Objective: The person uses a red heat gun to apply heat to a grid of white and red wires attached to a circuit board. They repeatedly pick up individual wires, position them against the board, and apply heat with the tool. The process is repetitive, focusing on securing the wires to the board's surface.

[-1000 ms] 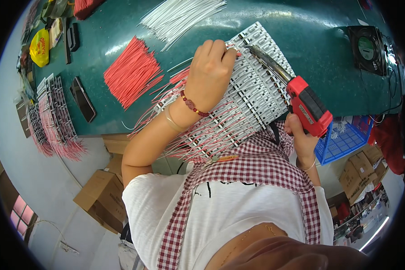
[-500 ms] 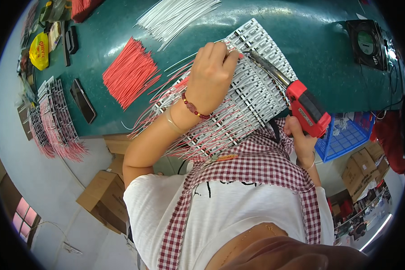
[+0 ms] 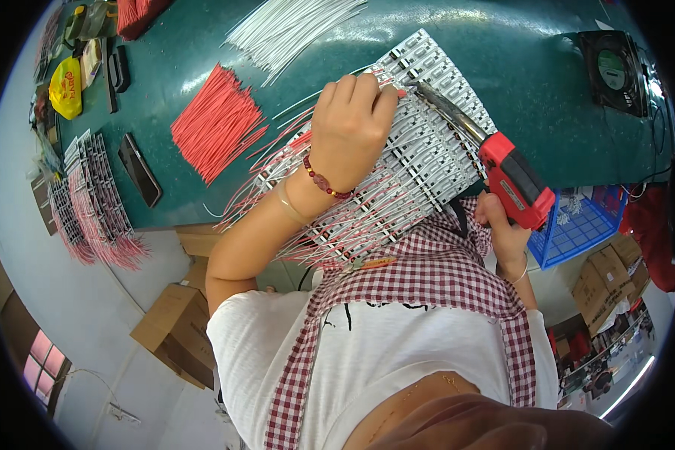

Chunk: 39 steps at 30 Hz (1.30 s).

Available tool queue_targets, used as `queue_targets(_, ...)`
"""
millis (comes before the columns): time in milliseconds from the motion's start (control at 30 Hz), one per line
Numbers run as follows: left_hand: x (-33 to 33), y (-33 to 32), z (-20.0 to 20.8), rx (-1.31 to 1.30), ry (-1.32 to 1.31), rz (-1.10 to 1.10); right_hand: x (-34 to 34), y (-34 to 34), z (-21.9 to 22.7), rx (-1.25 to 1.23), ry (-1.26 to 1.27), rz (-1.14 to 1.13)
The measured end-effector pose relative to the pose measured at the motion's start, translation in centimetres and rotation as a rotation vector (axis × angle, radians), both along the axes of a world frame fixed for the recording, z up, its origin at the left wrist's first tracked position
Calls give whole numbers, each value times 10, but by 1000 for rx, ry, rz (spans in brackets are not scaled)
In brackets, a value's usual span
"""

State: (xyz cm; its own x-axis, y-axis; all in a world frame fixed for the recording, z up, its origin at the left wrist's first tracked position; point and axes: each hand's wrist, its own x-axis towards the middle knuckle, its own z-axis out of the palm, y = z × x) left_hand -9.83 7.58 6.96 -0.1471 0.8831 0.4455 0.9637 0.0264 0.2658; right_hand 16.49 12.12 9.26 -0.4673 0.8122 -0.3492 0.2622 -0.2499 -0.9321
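A panel of small white circuit boards [image 3: 450, 139] lies tilted across the front edge of the green table and over my lap. Many thin red and white wires [image 3: 352, 217] trail off its lower left part. My left hand [image 3: 352, 124] is over the upper part of the panel, fingers pinched together on a thin wire whose end they mostly hide. In my right hand [image 3: 506, 236] is the grip of a red and black soldering gun [image 3: 514, 180]. Its metal nose points up and left, with the tip close to my left fingertips.
On the table [image 3: 525, 97] lie a bundle of red wires [image 3: 216, 124] and a bundle of white wires [image 3: 289, 30]. Further left are a phone [image 3: 139, 170] and wired boards [image 3: 97, 199]. A black fan [image 3: 613, 73] stands at right, above a blue basket [image 3: 577, 229].
My left hand has shifted very slightly, its fingers still pinched. The soldering gun's tip stays beside them, with its body moved slightly right.
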Motion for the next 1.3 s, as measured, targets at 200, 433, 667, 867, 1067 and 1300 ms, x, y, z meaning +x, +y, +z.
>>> queue_targets(200, 0, 0, -2, 22, 101, 7, 0, -1, -1, 75, -34, 78)
queue_targets(433, 0, -1, -2, 7, 97, 10, 0, 2, -2, 99, -28, 107)
queue_targets(667, 1, -1, -2, -1, 67, 3, -2, 0, -4, 116, -36, 61)
queue_targets(867, 0, 0, -3, 5, 42, -7, 3, 3, -2, 148, -3, 120)
queue_targets(1067, 2, -1, -3, -32, 46, -9, 5, -1, -8, 93, -60, 63)
queue_targets(1300, 2, 0, 1, -44, 42, -24, 9, -1, -7, 103, -19, 75)
